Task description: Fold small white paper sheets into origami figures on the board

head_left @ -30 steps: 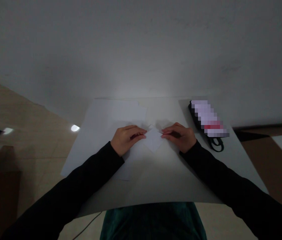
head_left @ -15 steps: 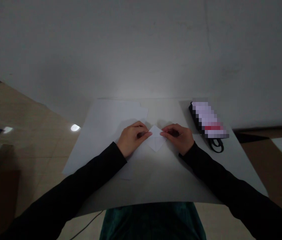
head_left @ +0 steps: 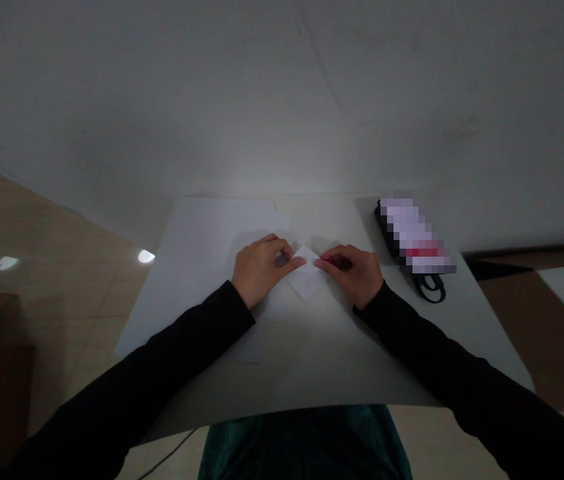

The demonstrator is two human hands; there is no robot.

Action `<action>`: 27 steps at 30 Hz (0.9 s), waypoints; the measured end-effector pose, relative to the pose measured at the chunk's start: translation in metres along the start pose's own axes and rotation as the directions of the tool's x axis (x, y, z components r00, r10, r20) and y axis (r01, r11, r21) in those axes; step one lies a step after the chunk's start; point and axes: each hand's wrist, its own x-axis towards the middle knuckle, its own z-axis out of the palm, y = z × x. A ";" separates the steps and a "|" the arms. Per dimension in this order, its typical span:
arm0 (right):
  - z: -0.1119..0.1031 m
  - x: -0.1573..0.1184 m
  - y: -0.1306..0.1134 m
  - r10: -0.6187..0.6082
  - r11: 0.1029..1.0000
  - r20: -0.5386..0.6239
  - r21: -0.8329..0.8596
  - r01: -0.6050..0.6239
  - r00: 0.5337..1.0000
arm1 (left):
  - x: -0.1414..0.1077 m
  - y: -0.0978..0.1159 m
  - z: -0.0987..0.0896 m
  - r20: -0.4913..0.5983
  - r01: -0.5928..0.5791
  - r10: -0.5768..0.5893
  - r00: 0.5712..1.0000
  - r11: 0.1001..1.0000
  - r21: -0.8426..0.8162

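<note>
A small folded white paper (head_left: pixel 306 281), shaped like a diamond with creases, lies at the middle of the white table (head_left: pixel 322 373). My left hand (head_left: pixel 262 268) pinches its left side between thumb and fingers. On the opposite side, my right hand (head_left: pixel 355 270) pinches the right edge, thumb on top. Larger white sheets (head_left: pixel 187 260) lie flat on the left part of the table, partly under my left hand and forearm.
A dark case with a strap and a blurred pale top (head_left: pixel 415 233) sits at the table's back right. Behind the table rises a grey wall (head_left: pixel 262 100). A cable (head_left: pixel 169 455) runs across the floor below the front edge.
The whole view has shifted slightly. My left thumb reaches a little further over the paper, and both hands still pinch its sides.
</note>
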 end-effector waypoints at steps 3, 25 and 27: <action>0.000 0.000 0.000 -0.051 0.998 -0.013 -0.046 0.050 0.999 | 0.002 0.001 -0.001 0.012 0.000 0.000 1.000 1.000 0.029; 0.000 0.002 0.005 -0.132 0.986 0.010 -0.097 0.132 0.991 | -0.001 -0.010 0.005 0.011 -0.321 0.326 0.945 0.936 -0.141; -0.001 0.002 0.005 -0.125 0.988 0.014 -0.092 0.126 0.992 | 0.001 -0.011 0.006 -0.014 -0.367 0.375 0.927 0.897 -0.248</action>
